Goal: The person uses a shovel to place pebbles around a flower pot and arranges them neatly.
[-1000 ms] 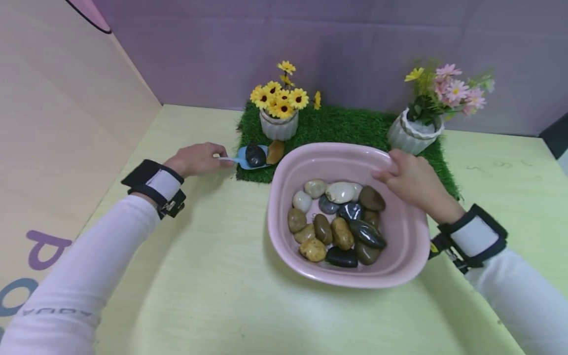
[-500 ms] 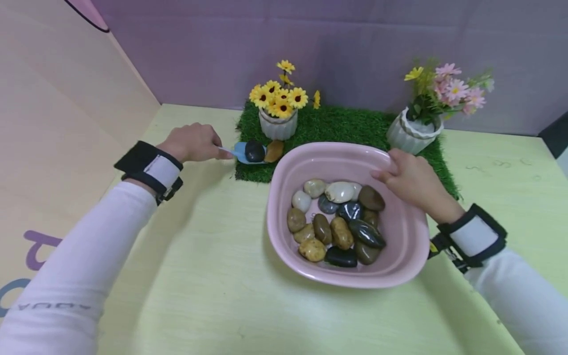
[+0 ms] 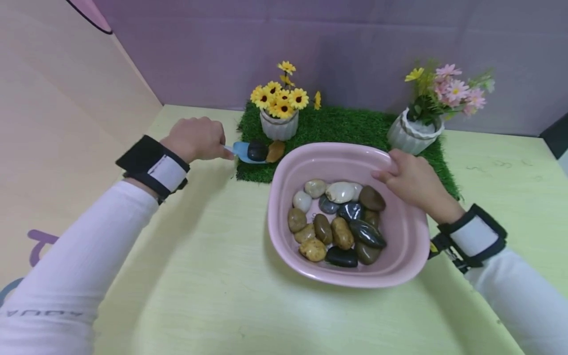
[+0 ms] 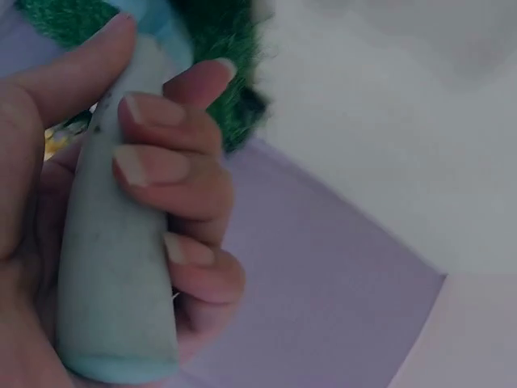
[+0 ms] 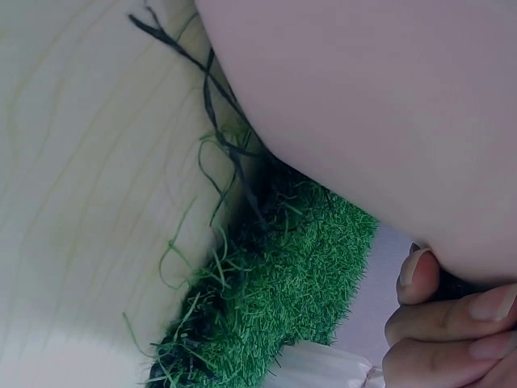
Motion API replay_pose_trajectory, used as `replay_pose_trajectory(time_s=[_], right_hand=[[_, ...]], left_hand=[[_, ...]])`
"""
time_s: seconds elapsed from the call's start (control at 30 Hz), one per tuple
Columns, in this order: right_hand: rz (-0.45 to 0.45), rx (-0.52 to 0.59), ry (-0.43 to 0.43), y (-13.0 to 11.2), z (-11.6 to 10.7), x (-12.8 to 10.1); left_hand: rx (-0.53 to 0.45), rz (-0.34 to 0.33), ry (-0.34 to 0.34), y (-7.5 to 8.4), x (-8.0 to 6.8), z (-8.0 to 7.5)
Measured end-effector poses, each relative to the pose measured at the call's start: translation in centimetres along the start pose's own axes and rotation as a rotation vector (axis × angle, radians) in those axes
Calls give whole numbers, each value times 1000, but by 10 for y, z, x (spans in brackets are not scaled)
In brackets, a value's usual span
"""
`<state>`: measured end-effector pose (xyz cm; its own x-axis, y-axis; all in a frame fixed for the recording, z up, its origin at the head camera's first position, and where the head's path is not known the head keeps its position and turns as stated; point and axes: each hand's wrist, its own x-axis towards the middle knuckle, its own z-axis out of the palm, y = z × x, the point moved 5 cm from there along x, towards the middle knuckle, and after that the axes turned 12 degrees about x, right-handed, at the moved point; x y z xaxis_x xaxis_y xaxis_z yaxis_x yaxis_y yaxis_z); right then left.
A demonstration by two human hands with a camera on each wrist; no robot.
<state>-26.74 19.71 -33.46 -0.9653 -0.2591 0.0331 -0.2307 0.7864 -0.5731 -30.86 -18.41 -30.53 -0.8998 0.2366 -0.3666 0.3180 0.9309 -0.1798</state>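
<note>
My left hand (image 3: pixel 197 139) grips the pale handle (image 4: pixel 113 267) of a small blue scoop (image 3: pixel 243 150), held just over the front left corner of the grass mat (image 3: pixel 337 125). A black stone (image 3: pixel 257 150) lies in the scoop, and a tan stone (image 3: pixel 275 151) sits right beside it. My right hand (image 3: pixel 410 180) holds the far right rim of the pink bowl (image 3: pixel 399 268), with fingers curled under its edge (image 5: pixel 436 315). Several smooth stones (image 3: pixel 339 222) in brown, white, grey and black fill the bowl.
A white pot of yellow flowers (image 3: pixel 279 106) stands on the mat just behind the scoop. A second white pot with pink flowers (image 3: pixel 421 123) stands at the mat's right end, close to my right hand. Walls close the left and back sides of the yellow table (image 3: pixel 213 286).
My left hand has lifted and moved slightly away from me with the scoop, carrying the black stone toward the yellow flower pot. My right hand and the bowl have stayed put.
</note>
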Motion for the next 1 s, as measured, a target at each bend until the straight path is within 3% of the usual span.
replay_pose_trajectory(time_s=[0.23, 0.5, 0.83, 1.0], right_hand=[[4, 2, -1, -1, 0, 0], [14, -6, 0, 0, 0, 0], [1, -1, 0, 1, -1, -1], [-6, 2, 1, 0, -1, -1]], left_hand=[[99, -72, -33, 1, -12, -13], [103, -118, -57, 1, -27, -18], [176, -90, -5, 6, -35, -29], [121, -22, -123, -6, -42, -36]])
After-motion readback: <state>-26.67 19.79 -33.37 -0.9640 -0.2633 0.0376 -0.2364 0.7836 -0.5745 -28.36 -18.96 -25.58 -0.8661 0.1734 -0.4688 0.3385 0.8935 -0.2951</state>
